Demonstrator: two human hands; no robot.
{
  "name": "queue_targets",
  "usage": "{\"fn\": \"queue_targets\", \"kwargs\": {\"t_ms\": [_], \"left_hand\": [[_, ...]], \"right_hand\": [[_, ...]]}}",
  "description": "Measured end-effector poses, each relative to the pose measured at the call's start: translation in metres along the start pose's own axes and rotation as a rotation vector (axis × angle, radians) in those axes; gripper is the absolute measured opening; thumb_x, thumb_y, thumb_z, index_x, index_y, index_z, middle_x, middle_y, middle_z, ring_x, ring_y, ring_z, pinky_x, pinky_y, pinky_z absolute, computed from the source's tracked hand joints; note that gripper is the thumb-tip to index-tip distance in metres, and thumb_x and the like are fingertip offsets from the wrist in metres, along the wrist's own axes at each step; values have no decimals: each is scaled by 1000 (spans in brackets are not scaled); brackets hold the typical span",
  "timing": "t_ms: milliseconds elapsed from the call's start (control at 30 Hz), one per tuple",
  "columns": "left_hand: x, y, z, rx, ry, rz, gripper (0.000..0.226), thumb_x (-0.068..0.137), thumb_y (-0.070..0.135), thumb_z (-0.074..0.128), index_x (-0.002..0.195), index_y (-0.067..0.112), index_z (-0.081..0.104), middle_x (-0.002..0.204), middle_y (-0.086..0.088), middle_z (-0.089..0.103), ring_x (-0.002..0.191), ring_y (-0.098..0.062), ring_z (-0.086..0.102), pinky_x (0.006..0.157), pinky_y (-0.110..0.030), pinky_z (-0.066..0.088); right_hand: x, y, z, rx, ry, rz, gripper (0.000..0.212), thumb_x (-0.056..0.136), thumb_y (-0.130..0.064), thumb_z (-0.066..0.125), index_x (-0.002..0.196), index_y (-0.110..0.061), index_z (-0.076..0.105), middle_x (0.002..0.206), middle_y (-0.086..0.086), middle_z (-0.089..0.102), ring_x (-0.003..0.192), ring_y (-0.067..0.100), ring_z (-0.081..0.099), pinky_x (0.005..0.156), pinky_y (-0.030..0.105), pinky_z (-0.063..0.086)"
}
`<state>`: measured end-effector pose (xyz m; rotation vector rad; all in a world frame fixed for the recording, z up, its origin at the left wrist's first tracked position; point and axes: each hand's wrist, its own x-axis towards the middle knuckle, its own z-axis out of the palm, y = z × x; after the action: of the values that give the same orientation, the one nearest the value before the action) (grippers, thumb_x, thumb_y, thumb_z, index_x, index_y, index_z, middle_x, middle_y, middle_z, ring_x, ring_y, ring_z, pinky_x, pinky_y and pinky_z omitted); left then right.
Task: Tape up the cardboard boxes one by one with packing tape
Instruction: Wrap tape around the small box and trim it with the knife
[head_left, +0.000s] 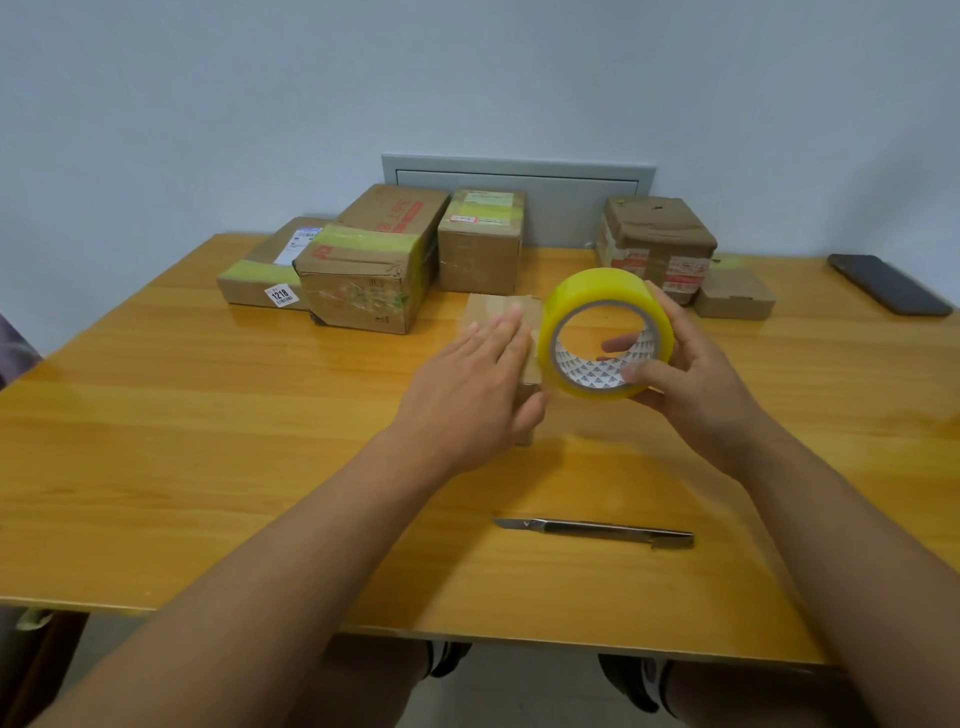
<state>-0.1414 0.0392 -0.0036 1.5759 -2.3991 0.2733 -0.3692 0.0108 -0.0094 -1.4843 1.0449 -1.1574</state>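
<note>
A small cardboard box (500, 310) sits at the middle of the wooden table (208, 415). My left hand (467, 389) lies flat on top of it, fingers spread, thumb against its right side, hiding most of the box. Just to the right, my right hand (691, 379) grips a yellowish roll of packing tape (597, 296) held upright above the table, with fingers through its core. The roll touches the box's right edge.
Several cardboard boxes stand along the back: a flat one (260, 280), a large one (369, 260), a tall one (480, 241), a brown-taped one (657, 244), a small flat one (735, 299). A utility knife (597, 531) lies near the front. A phone (888, 285) rests far right.
</note>
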Motion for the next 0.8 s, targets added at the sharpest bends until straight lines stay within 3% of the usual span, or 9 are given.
{"fn": "queue_targets", "kwargs": {"t_ms": [100,167,233,300,400,567,800], "left_hand": [[1,0,-1,-20,-9,-26,72,102,54,28,158,14,8,165,-6,8,152,-16,8,121,-28,4],[0,1,-1,-28,-4,-48,72,102,54,27,158,15,6,165,-5,8,151,-16,9,121,-28,5],[-2,1,-1,-37,-7,-65,71,102,55,26,158,16,5,165,-4,8,151,-15,9,120,-27,6],[-5,-1,-3,-39,-11,-79,71,102,55,27,158,17,6,165,-3,9,151,-14,9,120,-26,6],[-7,-4,-2,-32,-18,-87,71,101,56,26,158,16,10,165,-3,10,151,-15,10,120,-27,6],[-7,-5,-1,-33,-17,-80,70,102,56,26,158,16,11,165,-4,11,151,-16,9,120,-27,4],[-8,-4,2,-35,-6,-66,73,100,58,29,158,19,9,165,-7,11,152,-19,8,121,-31,5]], "right_hand": [[-3,7,3,53,-9,46,86,83,-1,71,147,-45,33,117,7,66,109,21,66,85,38,57],[-4,13,8,192,24,99,87,74,-4,76,146,-33,36,120,9,66,111,24,66,85,38,57],[-6,17,16,335,62,141,80,68,-6,76,139,-19,42,120,12,66,113,30,65,84,36,57],[-6,19,21,368,74,156,69,68,-4,75,130,-16,47,118,14,67,113,32,64,81,34,57],[-1,14,17,234,92,117,60,77,5,72,128,-16,50,109,13,68,108,32,65,80,35,58],[4,-1,7,-66,87,-3,66,82,5,70,136,-27,50,105,5,67,101,24,66,81,40,59],[4,2,12,-292,106,-100,75,86,-2,65,148,-34,37,101,-2,66,96,16,64,87,41,57]]}}
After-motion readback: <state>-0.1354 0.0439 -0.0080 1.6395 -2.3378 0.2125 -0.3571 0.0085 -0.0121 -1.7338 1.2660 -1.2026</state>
